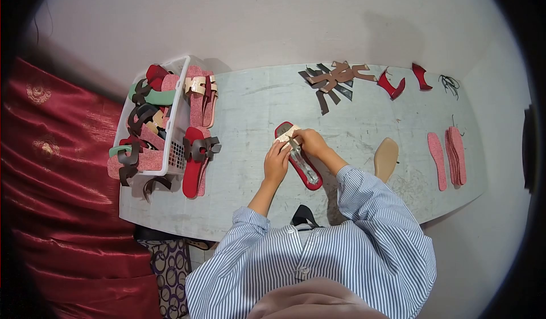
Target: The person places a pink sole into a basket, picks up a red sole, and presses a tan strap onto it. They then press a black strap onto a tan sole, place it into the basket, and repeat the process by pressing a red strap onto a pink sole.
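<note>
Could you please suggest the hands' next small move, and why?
Probably the left hand should press the cream strap against the red sole, since the strap lies across it and the right hand is also at the strap.

Shiny red curtain (62, 177) with gold motifs down the left side, some circle-patterned fabric (170, 273) just past the table (244, 108), plus a dark object (528, 148) far right, can't tell what.
</note>
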Demonstrator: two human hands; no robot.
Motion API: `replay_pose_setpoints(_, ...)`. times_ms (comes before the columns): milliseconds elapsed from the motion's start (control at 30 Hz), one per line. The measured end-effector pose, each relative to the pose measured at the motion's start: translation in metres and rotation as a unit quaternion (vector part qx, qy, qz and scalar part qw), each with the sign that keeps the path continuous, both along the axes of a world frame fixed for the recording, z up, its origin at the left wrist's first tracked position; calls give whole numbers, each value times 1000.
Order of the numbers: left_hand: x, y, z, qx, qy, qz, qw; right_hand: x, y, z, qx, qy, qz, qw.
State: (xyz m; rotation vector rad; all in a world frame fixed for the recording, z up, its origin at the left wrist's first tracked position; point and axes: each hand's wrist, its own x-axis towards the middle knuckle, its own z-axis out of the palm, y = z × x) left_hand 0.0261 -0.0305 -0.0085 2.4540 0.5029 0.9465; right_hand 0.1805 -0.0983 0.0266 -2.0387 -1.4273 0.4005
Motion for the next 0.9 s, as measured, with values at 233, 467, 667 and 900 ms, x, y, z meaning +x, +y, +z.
replay_pose_setpoints(233,0,0,3,-5,0,-4,1000,16,9,-9,98,82,34,991)
replay_pose_setpoints(467,0,-1,6,-9,-3,0,1000,28,17,-22,31,-13,112,993)
replay_pose_setpoints(667,0,-2,5,-9,7,13,1000,18,8,-15,44,102,94,989)
replay_pose_setpoints(900,-1,-4,5,-1,38,37,999,8,3,-17,29,62,67,995)
